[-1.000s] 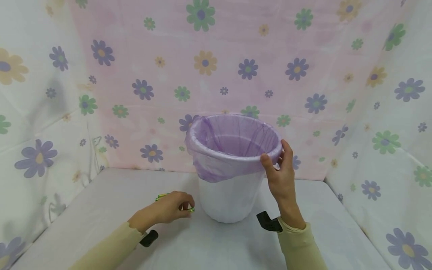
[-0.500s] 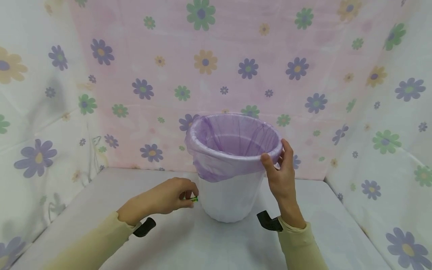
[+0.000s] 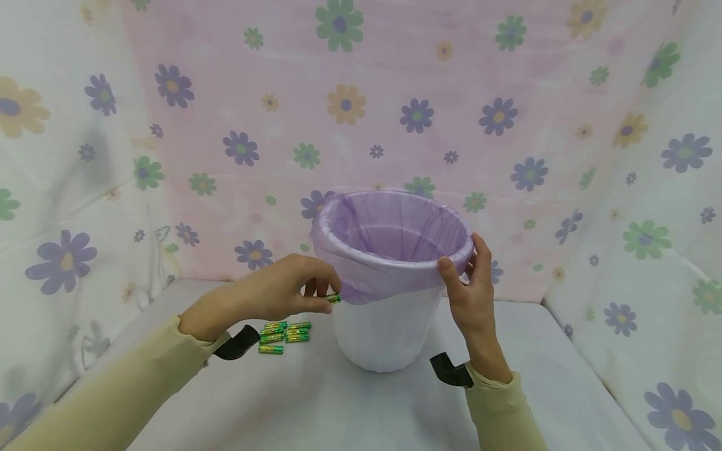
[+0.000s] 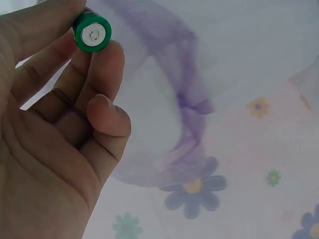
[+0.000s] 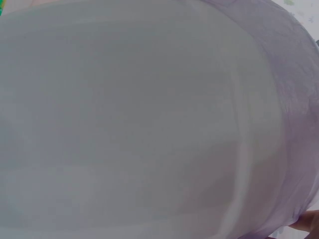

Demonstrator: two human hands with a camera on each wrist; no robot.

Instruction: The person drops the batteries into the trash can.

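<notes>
My left hand (image 3: 276,289) pinches a green battery (image 3: 334,298) between thumb and fingers, just left of a white bin (image 3: 383,338) and below its rim. In the left wrist view the battery (image 4: 93,34) shows its flat silver end. A thin purple bag (image 3: 389,280) lines the bin and folds down over the outside. On the right side, my right hand (image 3: 472,297) grips the bin's rim through the bag, thumb in front. The right wrist view is mostly filled by the bin's wall (image 5: 124,124), with the bag (image 5: 301,109) along the right.
Several green batteries (image 3: 271,338) lie in two groups on the white tabletop (image 3: 304,407), left of the bin. Flower-patterned cloth (image 3: 214,113) stands behind and on both sides. A black wrist mount (image 3: 237,342) sticks out at each sleeve.
My left hand has risen from the tabletop beside the bin with the battery, up to the hanging bag's level. The batteries on the table are uncovered now. My right hand stays on the rim.
</notes>
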